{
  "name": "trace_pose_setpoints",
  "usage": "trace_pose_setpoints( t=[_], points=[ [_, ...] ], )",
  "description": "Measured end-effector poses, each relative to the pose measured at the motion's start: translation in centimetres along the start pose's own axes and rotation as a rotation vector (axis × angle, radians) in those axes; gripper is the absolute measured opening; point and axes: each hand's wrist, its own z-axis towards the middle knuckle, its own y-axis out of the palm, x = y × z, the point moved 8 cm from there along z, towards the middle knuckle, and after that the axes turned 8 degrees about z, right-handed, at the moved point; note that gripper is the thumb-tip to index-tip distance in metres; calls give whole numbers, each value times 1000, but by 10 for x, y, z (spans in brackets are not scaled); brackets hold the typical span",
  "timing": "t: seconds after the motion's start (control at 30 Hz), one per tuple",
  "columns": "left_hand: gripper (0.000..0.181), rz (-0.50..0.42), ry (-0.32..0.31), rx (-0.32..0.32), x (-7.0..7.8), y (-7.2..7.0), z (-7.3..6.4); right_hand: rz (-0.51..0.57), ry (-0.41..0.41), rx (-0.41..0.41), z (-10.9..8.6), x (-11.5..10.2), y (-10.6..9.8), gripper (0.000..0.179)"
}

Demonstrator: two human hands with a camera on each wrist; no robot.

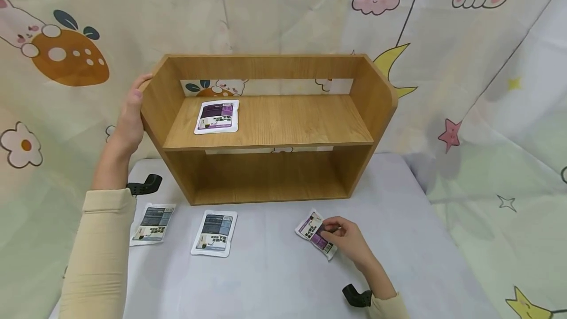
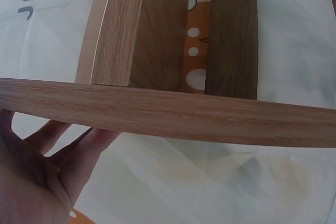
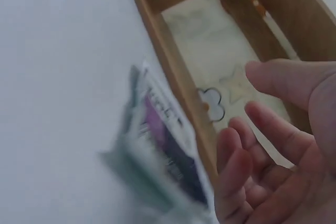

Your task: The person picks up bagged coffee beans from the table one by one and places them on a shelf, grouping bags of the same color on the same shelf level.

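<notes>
My left hand (image 1: 130,112) rests against the outer face of the left side panel of a two-tier wooden shelf (image 1: 270,122). In the left wrist view its spread fingers (image 2: 86,153) meet that panel (image 2: 173,114). My right hand (image 1: 347,240) is at the right edge of a purple-labelled white packet (image 1: 312,230) on the white table, its fingers overlapping it in the head view. The right wrist view shows that packet (image 3: 163,145) tilted and blurred, apart from the hand (image 3: 278,166), whose thumb and loosely bent fingers have nothing between them.
Another purple-labelled packet (image 1: 217,117) lies on the upper tier, toward the left. Two blue-grey-labelled packets, one at the left (image 1: 154,223) and one nearer the middle (image 1: 214,233), lie on the white-covered table (image 1: 266,270). A printed cloth (image 1: 274,18) hangs behind the shelf.
</notes>
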Motion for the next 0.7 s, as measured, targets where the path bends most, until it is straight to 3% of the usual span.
trace_pose_setpoints(
  t=[0.17, 0.37, 0.53, 0.7],
  points=[
    [51, 13, -17, -2, -2, 2, -1, -26, 31, 159, -14, 22, -14, 24],
    [51, 26, -19, 11, -3, 0, 0, -264, 32, 297, -26, 32, -21, 36],
    [50, 21, -19, 14, -1, 1, -2, -394, 48, 344, -35, 34, -21, 54],
    [50, 30, -30, 18, -1, -1, -3, -377, 25, 324, -33, 27, -14, 60]
  ],
)
